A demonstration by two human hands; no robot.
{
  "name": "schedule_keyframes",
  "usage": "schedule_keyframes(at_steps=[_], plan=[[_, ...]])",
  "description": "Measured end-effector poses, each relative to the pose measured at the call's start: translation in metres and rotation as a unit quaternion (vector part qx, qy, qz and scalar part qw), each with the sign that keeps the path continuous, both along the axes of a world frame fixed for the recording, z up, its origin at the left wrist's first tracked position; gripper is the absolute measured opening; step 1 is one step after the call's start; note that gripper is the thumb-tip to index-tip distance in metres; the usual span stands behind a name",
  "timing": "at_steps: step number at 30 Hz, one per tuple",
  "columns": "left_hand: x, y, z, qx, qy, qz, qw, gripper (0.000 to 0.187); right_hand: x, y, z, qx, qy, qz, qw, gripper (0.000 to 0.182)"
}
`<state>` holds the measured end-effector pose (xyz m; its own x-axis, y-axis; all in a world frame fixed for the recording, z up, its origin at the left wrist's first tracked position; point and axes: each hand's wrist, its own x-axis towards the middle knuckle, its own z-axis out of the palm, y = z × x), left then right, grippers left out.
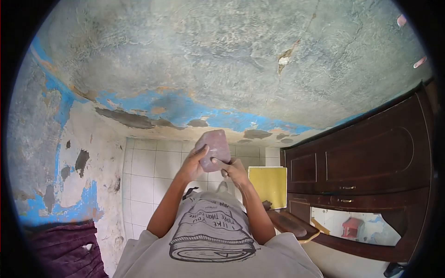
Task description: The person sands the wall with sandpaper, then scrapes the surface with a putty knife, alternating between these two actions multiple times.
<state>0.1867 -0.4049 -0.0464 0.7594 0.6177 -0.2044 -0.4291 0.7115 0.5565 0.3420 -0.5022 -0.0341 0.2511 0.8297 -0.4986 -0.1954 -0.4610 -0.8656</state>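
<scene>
A flat mauve piece with rounded corners (215, 146) is held up in front of my body, above the tiled floor. My left hand (193, 164) grips its left edge, with the thumb lying on its face. On its lower right edge, my right hand (233, 170) holds on, thumb also on the face and fingers curled beneath. What the piece is made of I cannot make out.
A wall with peeling blue and grey paint (208, 69) rises ahead. To the right are a yellow board (268, 187), a wooden tray-like piece (289, 224) and a dark wooden cabinet (366, 143) with a mirror (375, 227). Purple cloth (69, 252) hangs at lower left.
</scene>
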Motion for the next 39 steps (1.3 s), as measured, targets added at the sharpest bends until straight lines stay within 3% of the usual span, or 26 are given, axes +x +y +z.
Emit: schedule_keyframes(at_steps=[4, 7, 10, 11, 13, 16, 19, 21, 26, 28, 31, 34, 37, 39], plan=[[0.061, -0.013, -0.007, -0.002, 0.008, 0.041, 0.999, 0.053, 0.048, -0.008, 0.001, 0.009, -0.028, -0.020, 0.999, 0.042], [0.094, -0.007, -0.010, 0.030, 0.061, 0.157, 0.985, 0.052, 0.082, -0.012, -0.013, 0.043, -0.046, -0.010, 0.998, 0.040], [0.083, 0.052, 0.029, 0.110, 0.062, 0.338, 0.933, 0.052, 0.102, -0.008, -0.023, 0.061, -0.052, -0.004, 0.997, 0.043], [0.077, 0.075, 0.047, 0.127, 0.038, 0.393, 0.910, 0.053, 0.112, -0.002, -0.022, 0.068, -0.061, -0.001, 0.996, 0.045], [0.065, 0.108, 0.075, 0.214, 0.153, 0.485, 0.834, 0.056, 0.127, 0.013, -0.032, 0.087, -0.081, -0.023, 0.993, 0.041], [0.052, 0.138, 0.068, 0.344, 0.411, 0.484, 0.692, 0.058, 0.135, 0.047, -0.027, 0.118, -0.078, -0.063, 0.988, 0.038], [0.086, 0.152, 0.040, 0.377, 0.340, 0.611, 0.607, 0.055, 0.134, 0.089, -0.030, 0.140, -0.096, -0.093, 0.981, 0.039], [0.101, 0.169, 0.056, 0.443, 0.301, 0.612, 0.581, 0.051, 0.133, 0.112, -0.028, 0.145, -0.119, -0.111, 0.976, 0.040], [0.113, 0.226, 0.104, 0.524, 0.314, 0.564, 0.555, 0.044, 0.135, 0.145, 0.021, 0.207, -0.178, -0.160, 0.949, 0.038], [0.118, 0.250, 0.097, 0.566, 0.296, 0.529, 0.559, 0.047, 0.136, 0.150, 0.024, 0.230, -0.192, -0.196, 0.934, 0.038], [0.142, 0.237, 0.063, 0.601, 0.309, 0.509, 0.532, 0.053, 0.130, 0.153, 0.010, 0.216, -0.180, -0.216, 0.935, 0.038], [0.157, 0.220, -0.013, 0.568, 0.398, 0.464, 0.551, 0.053, 0.126, 0.149, -0.033, 0.170, -0.164, -0.201, 0.950, 0.037], [0.149, 0.234, -0.001, 0.558, 0.365, 0.490, 0.561, 0.050, 0.133, 0.159, -0.021, 0.162, -0.168, -0.208, 0.950, 0.036], [0.144, 0.255, 0.057, 0.541, 0.313, 0.517, 0.585, 0.050, 0.134, 0.166, 0.000, 0.194, -0.176, -0.230, 0.937, 0.035]])
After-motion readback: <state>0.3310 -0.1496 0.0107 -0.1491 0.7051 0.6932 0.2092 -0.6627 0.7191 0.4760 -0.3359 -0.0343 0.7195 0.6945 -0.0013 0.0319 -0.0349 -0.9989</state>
